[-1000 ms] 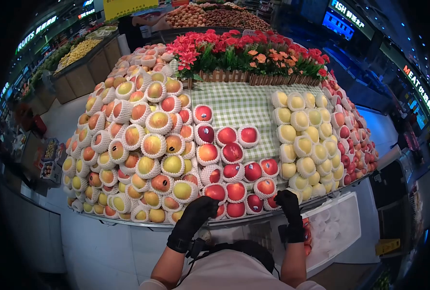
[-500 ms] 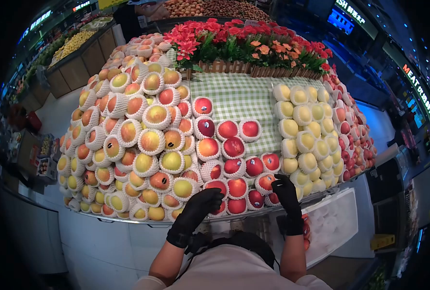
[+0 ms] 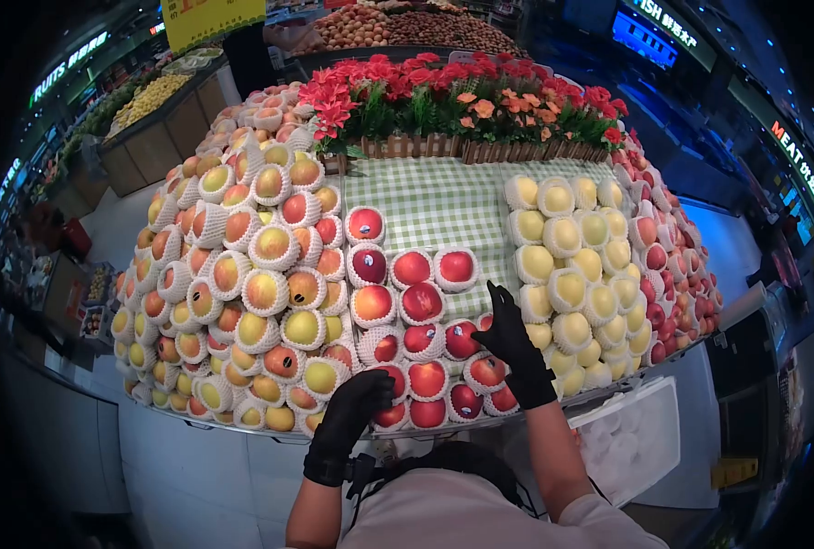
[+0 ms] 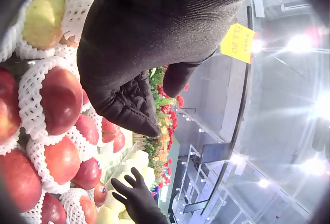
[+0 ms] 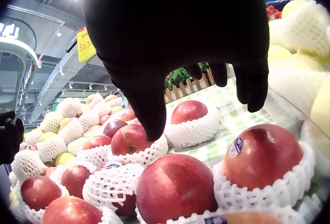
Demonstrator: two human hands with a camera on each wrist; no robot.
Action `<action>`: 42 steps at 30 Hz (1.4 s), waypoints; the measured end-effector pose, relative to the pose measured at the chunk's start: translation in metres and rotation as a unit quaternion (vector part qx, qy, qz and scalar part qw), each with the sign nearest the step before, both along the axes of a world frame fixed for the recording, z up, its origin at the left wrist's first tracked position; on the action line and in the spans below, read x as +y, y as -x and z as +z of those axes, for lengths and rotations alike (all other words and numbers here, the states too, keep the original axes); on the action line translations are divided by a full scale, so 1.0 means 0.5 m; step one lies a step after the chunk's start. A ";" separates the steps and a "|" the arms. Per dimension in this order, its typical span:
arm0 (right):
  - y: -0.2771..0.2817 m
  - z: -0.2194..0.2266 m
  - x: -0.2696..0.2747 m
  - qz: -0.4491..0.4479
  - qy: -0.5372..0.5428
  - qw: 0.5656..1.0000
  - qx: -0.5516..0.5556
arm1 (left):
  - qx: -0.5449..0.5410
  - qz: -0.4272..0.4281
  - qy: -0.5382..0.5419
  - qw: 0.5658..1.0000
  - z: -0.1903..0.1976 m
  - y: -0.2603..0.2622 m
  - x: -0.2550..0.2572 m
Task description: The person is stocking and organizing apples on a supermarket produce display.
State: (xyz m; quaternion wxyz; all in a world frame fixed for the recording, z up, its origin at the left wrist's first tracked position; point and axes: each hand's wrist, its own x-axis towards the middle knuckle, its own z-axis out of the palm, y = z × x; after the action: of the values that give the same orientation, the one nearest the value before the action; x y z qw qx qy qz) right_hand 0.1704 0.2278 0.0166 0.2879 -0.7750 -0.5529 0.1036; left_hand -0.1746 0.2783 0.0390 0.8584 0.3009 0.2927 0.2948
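Both hands wear black gloves. My right hand reaches over the right side of the red apples, fingers spread and nothing gripped. In the right wrist view, that hand arches above a red apple, and a stickered apple sits in its white foam net to the right. My left hand hangs at the front left of the red apples, beside one in its net. Its fingers curl loosely with the thumb apart, holding nothing in the left wrist view.
Large yellow-red apples in foam nets are piled left; yellow fruit stands in rows right. Green checked cloth shows behind the red apples, below a small wooden fence with flowers. A white foam box stands low at the right.
My right hand has gone from the front right apples forward, farther over the display, and its fingers have spread. The left hand stays near the front edge. The head view has shifted slightly.
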 end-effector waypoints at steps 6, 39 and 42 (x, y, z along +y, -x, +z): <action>-0.030 0.025 0.114 0.020 0.016 0.998 -0.051 | -0.005 0.031 -0.038 0.999 0.012 -0.013 -0.005; 0.051 0.173 0.090 0.100 -0.161 0.979 0.080 | -0.060 -0.024 -0.104 0.993 0.077 -0.080 0.027; 0.100 0.201 0.042 0.121 -0.141 0.969 0.164 | -0.088 -0.046 -0.116 0.988 0.087 -0.114 0.037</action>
State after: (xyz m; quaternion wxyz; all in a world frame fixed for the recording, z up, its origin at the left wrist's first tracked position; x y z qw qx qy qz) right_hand 0.1206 0.2489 0.1171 0.4666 -0.6262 -0.5967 0.1846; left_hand -0.1176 0.2968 0.0823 0.8530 0.3843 0.1654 0.3120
